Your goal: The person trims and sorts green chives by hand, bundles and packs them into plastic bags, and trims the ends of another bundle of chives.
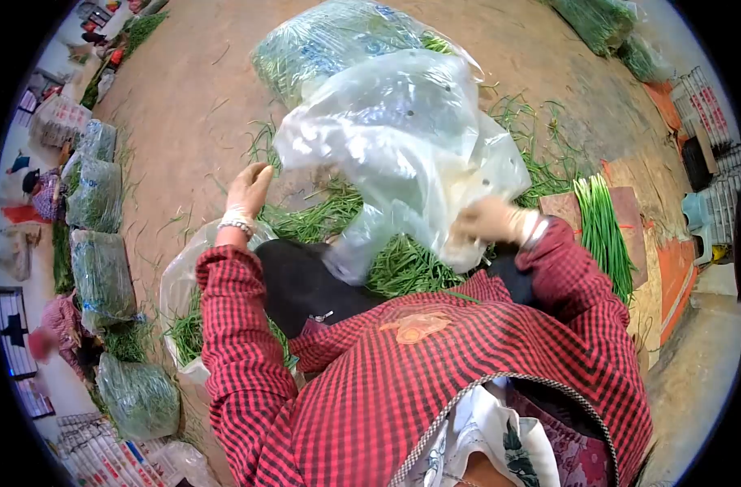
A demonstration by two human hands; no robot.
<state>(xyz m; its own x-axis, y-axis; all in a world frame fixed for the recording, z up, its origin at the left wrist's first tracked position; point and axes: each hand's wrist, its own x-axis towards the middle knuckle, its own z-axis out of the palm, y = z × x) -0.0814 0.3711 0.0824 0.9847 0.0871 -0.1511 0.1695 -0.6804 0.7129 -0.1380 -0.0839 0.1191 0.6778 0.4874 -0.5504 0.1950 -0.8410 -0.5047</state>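
A large clear plastic bag (395,122) billows in front of me, above loose green stalks (411,268) on the floor. My gloved right hand (488,221) is closed on the bag's lower right part. Left of the bag, my gloved left hand (249,191) is raised with its fingers together and bent; whether anything is between them is too small to tell. Behind the clear bag lies a packed bag of greens (330,40). A neat bundle of green stalks with pale ends (604,235) lies on a board to the right.
An open plastic bag with greens (184,284) lies beside my left arm. Packed bags (103,272) line the left side, where other people (58,333) sit. More bagged greens (594,24) are at the upper right. A blue container (697,211) stands at the right.
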